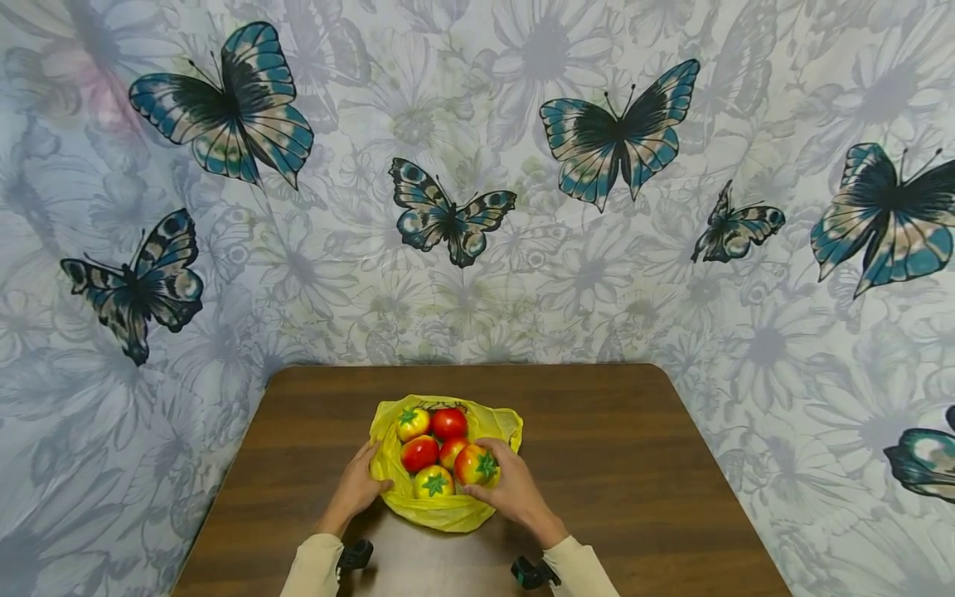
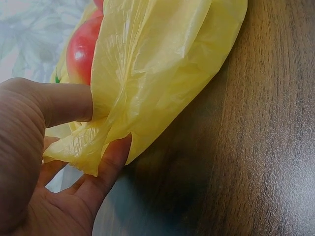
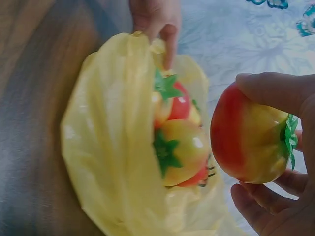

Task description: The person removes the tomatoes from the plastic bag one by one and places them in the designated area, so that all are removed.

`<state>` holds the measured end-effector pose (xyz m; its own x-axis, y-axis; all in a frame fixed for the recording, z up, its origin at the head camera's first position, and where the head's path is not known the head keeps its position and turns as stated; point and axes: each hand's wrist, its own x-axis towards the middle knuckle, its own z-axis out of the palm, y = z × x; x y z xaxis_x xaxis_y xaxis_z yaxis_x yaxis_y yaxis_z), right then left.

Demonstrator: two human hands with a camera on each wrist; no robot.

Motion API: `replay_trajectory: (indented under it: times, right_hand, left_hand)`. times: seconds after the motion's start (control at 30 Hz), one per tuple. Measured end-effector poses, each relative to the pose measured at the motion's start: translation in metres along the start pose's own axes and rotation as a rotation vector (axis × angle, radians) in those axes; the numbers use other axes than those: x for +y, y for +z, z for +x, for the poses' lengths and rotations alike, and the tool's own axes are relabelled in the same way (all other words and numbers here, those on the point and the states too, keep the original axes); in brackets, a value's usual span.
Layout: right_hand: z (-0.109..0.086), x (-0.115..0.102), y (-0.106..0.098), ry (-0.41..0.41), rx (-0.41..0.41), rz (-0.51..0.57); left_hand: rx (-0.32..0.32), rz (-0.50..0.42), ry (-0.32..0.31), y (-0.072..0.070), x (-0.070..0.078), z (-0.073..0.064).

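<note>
Butterfly wallpaper (image 1: 336,240) backs a table (image 1: 634,473) where, seemingly mid-transfer, the left hand (image 1: 356,485) pinches a yellow bag (image 1: 448,520) and the right hand (image 1: 518,491), fingers curved wide, grips a tomato (image 1: 470,464) at the bag's mouth, which the next move likely needs wide.

Through my cameras, the bag (image 1: 448,516) reads plain yellow, the far-right tomato (image 1: 449,424) red, the near-right tomato (image 1: 467,466) red blending into yellow under a green calyx (image 1: 487,466). I see brown grain streaking the table (image 1: 634,464), cream sleeves (image 1: 315,564), and teal-black butterflies (image 1: 619,143) over grey flowers (image 1: 543,50) on the wall (image 1: 336,323).
</note>
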<state>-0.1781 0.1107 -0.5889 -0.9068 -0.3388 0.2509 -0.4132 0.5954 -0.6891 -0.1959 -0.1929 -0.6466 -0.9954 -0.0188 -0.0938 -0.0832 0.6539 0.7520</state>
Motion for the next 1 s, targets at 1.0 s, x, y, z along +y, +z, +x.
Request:
replay_trajectory:
  times: [1.0]
  right_hand:
    - [0.015,0.002,-0.053,0.038,0.116,0.125]
  left_hand:
    - [0.009,0.007,0.012,-0.001,0.006,-0.007]
